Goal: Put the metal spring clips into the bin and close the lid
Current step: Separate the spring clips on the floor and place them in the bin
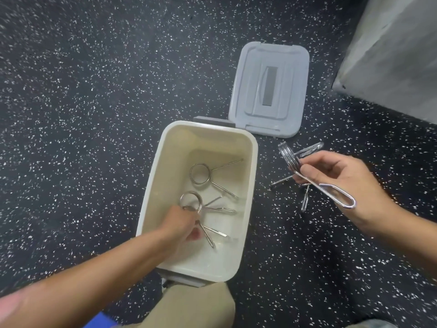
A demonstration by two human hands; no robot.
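A cream plastic bin stands open on the speckled floor. One metal spring clip lies flat at its far end. My left hand reaches down inside the bin, shut on a second clip whose ring and handles stick out past my fingers. To the right of the bin, above the floor, my right hand grips another spring clip, coil up and one looped handle pointing right. Under that hand, one more clip rests on the floor. The grey lid lies flat beyond the bin.
The floor is black rubber with white flecks. A grey block or wall base fills the upper right corner. My knee in tan trousers sits just in front of the bin's near edge.
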